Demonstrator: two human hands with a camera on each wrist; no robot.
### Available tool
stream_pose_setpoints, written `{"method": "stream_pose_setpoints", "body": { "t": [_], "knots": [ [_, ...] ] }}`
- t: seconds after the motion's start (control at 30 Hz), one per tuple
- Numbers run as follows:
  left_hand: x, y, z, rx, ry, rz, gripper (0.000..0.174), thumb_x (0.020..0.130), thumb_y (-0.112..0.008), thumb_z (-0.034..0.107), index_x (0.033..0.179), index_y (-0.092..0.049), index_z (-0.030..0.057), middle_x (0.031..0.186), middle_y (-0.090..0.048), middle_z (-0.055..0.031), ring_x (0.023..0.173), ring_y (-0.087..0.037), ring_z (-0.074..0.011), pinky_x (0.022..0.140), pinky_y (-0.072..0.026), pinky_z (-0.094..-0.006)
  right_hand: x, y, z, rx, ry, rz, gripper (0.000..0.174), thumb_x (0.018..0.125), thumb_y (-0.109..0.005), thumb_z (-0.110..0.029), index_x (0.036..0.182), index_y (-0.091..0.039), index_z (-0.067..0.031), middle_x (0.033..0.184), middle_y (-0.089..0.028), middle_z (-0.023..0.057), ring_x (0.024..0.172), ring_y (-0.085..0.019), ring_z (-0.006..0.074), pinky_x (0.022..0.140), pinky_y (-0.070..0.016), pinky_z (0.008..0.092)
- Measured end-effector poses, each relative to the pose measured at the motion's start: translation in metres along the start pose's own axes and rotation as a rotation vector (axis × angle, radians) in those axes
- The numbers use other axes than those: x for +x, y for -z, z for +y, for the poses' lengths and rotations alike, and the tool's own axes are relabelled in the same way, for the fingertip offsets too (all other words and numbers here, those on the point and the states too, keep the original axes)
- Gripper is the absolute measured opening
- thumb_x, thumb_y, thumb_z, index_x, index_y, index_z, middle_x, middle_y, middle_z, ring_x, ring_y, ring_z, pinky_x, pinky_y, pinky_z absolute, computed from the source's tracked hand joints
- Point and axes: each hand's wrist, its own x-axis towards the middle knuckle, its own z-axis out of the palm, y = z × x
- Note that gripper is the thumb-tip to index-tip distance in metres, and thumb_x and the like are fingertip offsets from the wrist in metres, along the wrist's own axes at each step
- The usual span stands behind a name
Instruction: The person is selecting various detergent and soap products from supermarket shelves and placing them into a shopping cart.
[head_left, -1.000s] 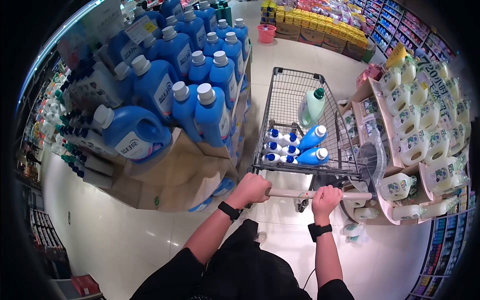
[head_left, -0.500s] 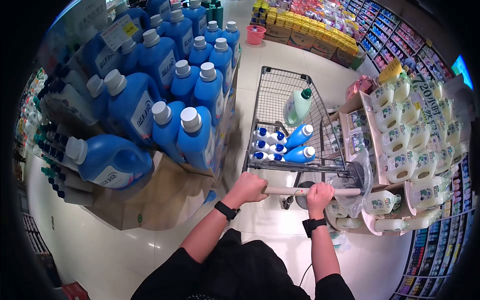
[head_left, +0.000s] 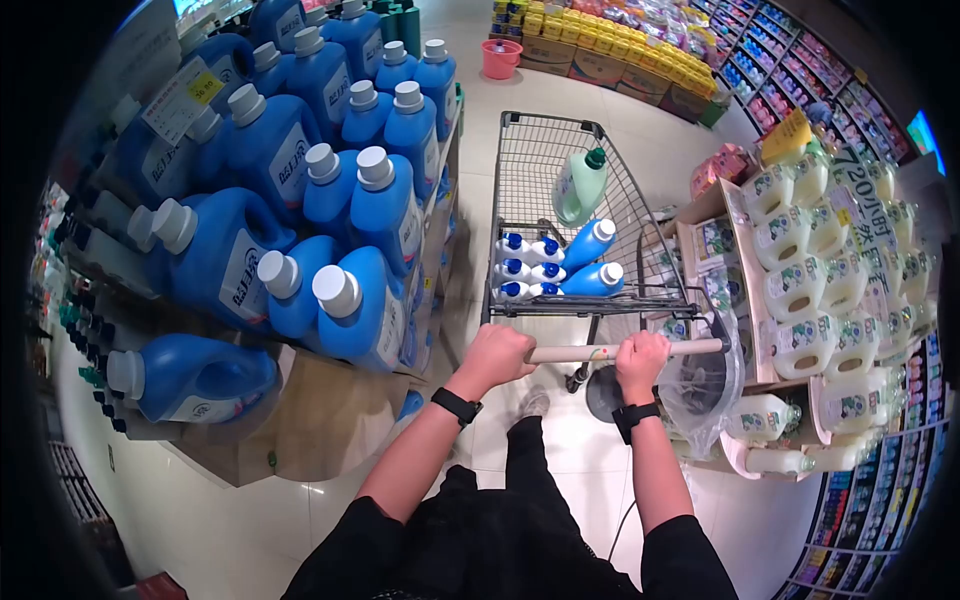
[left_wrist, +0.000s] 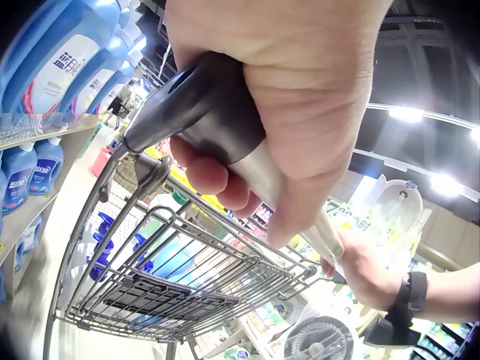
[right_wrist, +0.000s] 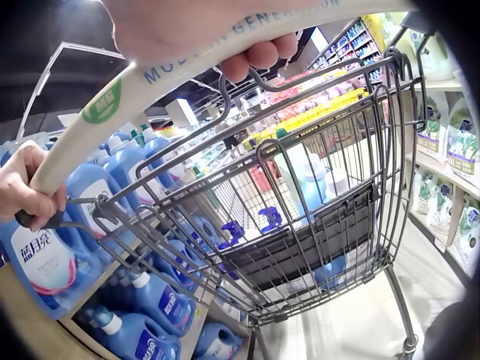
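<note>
Two hands are wrapped round one bar. The left hand (head_left: 497, 352) is curled over the left end of the handle (head_left: 580, 352), by its dark end cap, and the right hand (head_left: 641, 360) is closed over it further right, with the fingers tucked underneath. The handle lies level across the near end of the shopping cart (head_left: 520, 180), which stands in the aisle with its far end pointed down the pale floor (head_left: 600, 110). Even pressure from both hands is judged best, so that the cart is steered straight and not swung to either side. Inside the basket, two blue bottles (head_left: 590, 282) lie on their sides beside small white bottles (head_left: 528, 268) at the near end, and a green bottle (head_left: 578, 187) leans further off. A smooth, slow push is advised so that these loose things are not rolled about. The blue detergent jugs (head_left: 350, 300) are stacked just beside the cart on the left, and a display of white jugs (head_left: 810, 280) stands near on the right, so little room is left on either flank. A clear plastic bag (head_left: 700, 385) hangs close to the right end of the handle, and care is called for there, since it could be snagged. A pink bucket (head_left: 500, 58) stands far down the aisle to the left and is best given room.
</note>
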Motion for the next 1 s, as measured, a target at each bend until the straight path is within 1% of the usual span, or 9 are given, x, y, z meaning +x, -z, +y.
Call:
{"method": "stream_pose_setpoints", "body": {
  "t": [0.17,0.27,0.5,0.63,0.8,0.87,0.9,0.97,1.0],
  "knots": [
    [0.039,-0.012,0.002,0.001,0.062,-0.007,0.02,0.068,-0.077,0.029,0.073,-0.068,0.0122,0.065,-0.064,-0.0095,0.065,-0.065,-0.0312,0.06,-0.0492,-0.0431,0.035,-0.02,0.036,0.022,0.051,-0.024,0.019,0.076,-0.052,-0.012,0.059,-0.049,-0.005,0.064,-0.05,0.0102,0.069,-0.048,0.0308,0.08,-0.0378,0.0433],
    [0.059,-0.026,0.008,-0.004,0.024,0.077,0.027,0.069,-0.077,0.032,0.073,-0.06,0.0107,0.062,-0.062,-0.007,0.061,-0.063,-0.0299,0.056,-0.0473,-0.0425,0.056,-0.028,0.057,0.065,0.076,-0.019,0.02,0.076,-0.051,-0.011,0.057,-0.047,-0.0048,0.062,-0.048,0.0105,0.068,-0.047,0.0301,0.076,-0.0367,0.0429],
    [0.106,-0.046,0.031,-0.027,0.093,0.121,0.027,0.072,-0.076,0.031,0.075,-0.061,0.0098,0.064,-0.062,-0.007,0.06,-0.062,-0.0298,0.055,-0.0475,-0.0415,0.099,-0.045,0.11,0.116,0.096,-0.054,0.018,0.072,-0.053,-0.009,0.056,-0.046,-0.0046,0.062,-0.048,0.0098,0.067,-0.047,0.0306,0.077,-0.0378,0.0422],
    [0.128,-0.047,0.05,-0.088,0.104,0.146,0.028,0.077,-0.071,0.032,0.072,-0.06,0.0076,0.062,-0.06,-0.0081,0.059,-0.061,-0.031,0.053,-0.0458,-0.0421,0.12,-0.051,0.138,0.136,0.033,-0.096,0.017,0.072,-0.055,-0.009,0.057,-0.052,-0.0028,0.062,-0.053,0.0105,0.069,-0.05,0.0309,0.08,-0.0392,0.0418],
    [0.15,-0.059,0.064,-0.14,0.017,0.224,0.021,0.083,-0.066,0.026,0.088,-0.061,0.0064,0.067,-0.06,-0.0108,0.056,-0.058,-0.0336,0.051,-0.0448,-0.0428,0.15,-0.056,0.174,0.117,-0.001,-0.174,0.021,0.073,-0.056,-0.013,0.059,-0.061,0.0008,0.065,-0.06,0.0133,0.072,-0.054,0.0326,0.087,-0.04,0.0434],
    [0.155,-0.064,0.063,-0.223,-0.022,0.213,0.029,0.08,-0.066,0.017,0.106,-0.059,0.0062,0.077,-0.063,-0.011,0.065,-0.059,-0.0331,0.061,-0.0467,-0.0429,0.153,-0.062,0.184,0.101,-0.023,-0.179,0.02,0.073,-0.056,-0.014,0.061,-0.062,0.0008,0.067,-0.062,0.014,0.073,-0.054,0.0326,0.088,-0.0399,0.0429],
    [0.158,-0.064,0.065,-0.224,-0.021,0.22,0.029,0.08,-0.066,0.017,0.106,-0.059,0.0062,0.077,-0.063,-0.011,0.065,-0.059,-0.0331,0.061,-0.0467,-0.0429,0.158,-0.063,0.189,0.094,-0.042,-0.18,0.02,0.073,-0.056,-0.014,0.062,-0.064,0.0008,0.068,-0.063,0.0146,0.074,-0.055,0.0326,0.09,-0.0398,0.0424],
    [0.16,-0.066,0.069,-0.266,-0.128,0.312,0.049,0.076,-0.067,0.01,0.122,-0.054,0.0052,0.094,-0.064,-0.0115,0.086,-0.059,-0.032,0.08,-0.0454,-0.0428,0.169,-0.063,0.203,0.096,-0.044,-0.209,0.02,0.073,-0.057,-0.014,0.062,-0.064,0.0008,0.068,-0.063,0.015,0.074,-0.055,0.0328,0.091,-0.0397,0.0421],
    [0.16,-0.068,0.071,-0.268,-0.125,0.31,0.049,0.076,-0.067,0.01,0.122,-0.054,0.0052,0.094,-0.064,-0.0115,0.086,-0.059,-0.032,0.08,-0.0454,-0.0428,0.172,-0.062,0.207,0.098,-0.051,-0.241,0.02,0.073,-0.057,-0.014,0.062,-0.064,0.0007,0.068,-0.063,0.0154,0.075,-0.056,0.033,0.091,-0.0397,0.0418]
  ]
}}
